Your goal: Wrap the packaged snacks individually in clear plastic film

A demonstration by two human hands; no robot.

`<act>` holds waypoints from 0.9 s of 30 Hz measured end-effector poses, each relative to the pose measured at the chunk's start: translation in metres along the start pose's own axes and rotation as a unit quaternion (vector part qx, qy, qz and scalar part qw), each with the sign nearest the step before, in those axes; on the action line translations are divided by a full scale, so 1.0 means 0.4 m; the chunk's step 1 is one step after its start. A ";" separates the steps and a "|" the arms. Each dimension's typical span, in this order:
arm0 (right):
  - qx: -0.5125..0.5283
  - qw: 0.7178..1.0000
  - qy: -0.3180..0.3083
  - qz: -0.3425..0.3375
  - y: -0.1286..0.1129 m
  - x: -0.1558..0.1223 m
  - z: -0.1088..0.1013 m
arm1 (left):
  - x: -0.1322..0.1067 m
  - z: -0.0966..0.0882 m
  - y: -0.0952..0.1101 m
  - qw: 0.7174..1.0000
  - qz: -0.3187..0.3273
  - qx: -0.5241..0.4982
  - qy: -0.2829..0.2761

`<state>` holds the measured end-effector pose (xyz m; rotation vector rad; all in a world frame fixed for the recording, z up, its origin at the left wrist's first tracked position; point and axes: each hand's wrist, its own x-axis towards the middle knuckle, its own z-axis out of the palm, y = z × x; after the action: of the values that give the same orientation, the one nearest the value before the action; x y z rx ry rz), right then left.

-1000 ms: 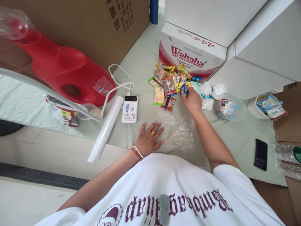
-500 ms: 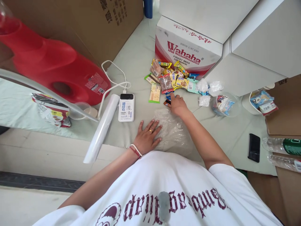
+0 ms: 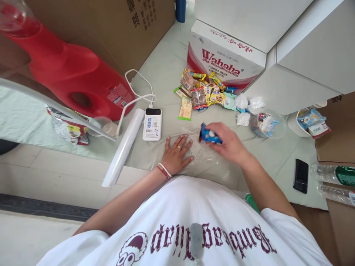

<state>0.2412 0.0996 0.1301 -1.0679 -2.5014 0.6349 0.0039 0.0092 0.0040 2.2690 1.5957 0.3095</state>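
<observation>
My left hand (image 3: 176,155) lies flat with fingers spread on the edge of a clear plastic bag (image 3: 206,160) spread on the pale green surface. My right hand (image 3: 227,143) hovers over the bag, its fingers closed round small blue and dark snack packets (image 3: 208,135). Beyond the bag lies a pile of several wrapped snacks (image 3: 203,94) against a red and white Wahaha carton (image 3: 224,61).
A white power bank (image 3: 152,123) with its cable and a white roll (image 3: 124,146) lie to the left. A big red jug (image 3: 72,77) stands further left. A clear bowl of snacks (image 3: 265,123), a black phone (image 3: 300,175), water bottles (image 3: 334,173) and white boxes (image 3: 302,55) are to the right.
My right hand left the snack pile and came back toward me over the plastic bag, carrying snack packets. My left hand stayed flat on the bag.
</observation>
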 end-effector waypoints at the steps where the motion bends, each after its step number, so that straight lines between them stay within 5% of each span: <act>1: -0.012 0.999 -0.047 0.002 -0.009 -0.013 0.019 | 0.000 -0.001 -0.001 1.000 -0.006 0.000 0.000; 5: -0.160 0.961 -0.127 0.184 0.068 -0.051 0.067 | -0.002 -0.006 -0.006 0.999 -0.043 0.005 0.003; 9: -0.221 0.915 -0.010 0.337 0.171 -0.088 0.007 | -0.008 -0.007 -0.008 0.998 -0.060 0.008 0.009; 12: -0.173 0.949 0.108 0.241 0.140 -0.100 -0.031 | -0.005 -0.005 -0.009 0.998 -0.060 0.003 0.018; 14: -0.129 0.981 0.077 0.122 0.082 -0.095 -0.016 | 0.000 -0.005 -0.013 0.998 -0.060 -0.002 0.026; 16: -0.115 0.992 -0.021 0.044 0.028 -0.081 0.034 | 0.001 -0.007 -0.019 0.998 -0.055 -0.006 0.036; 19: -0.144 0.979 -0.144 0.027 -0.004 -0.058 0.134 | -0.014 -0.015 -0.026 0.997 -0.038 -0.002 0.071; 22: -0.154 0.970 -0.181 0.044 0.006 -0.051 0.194 | -0.053 -0.031 -0.033 0.992 0.000 0.012 0.129; 24: -0.130 0.976 -0.168 0.041 0.015 -0.065 0.190 | -0.085 -0.047 -0.040 0.988 0.074 0.003 0.136; 27: -0.064 0.992 -0.109 0.013 0.021 -0.126 0.133 | -0.129 -0.071 -0.065 0.976 0.205 -0.060 0.051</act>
<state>0.2540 0.0532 0.0740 -1.1333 -2.7514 0.6370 -0.0467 -0.0270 0.0205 2.5054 1.1031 0.6170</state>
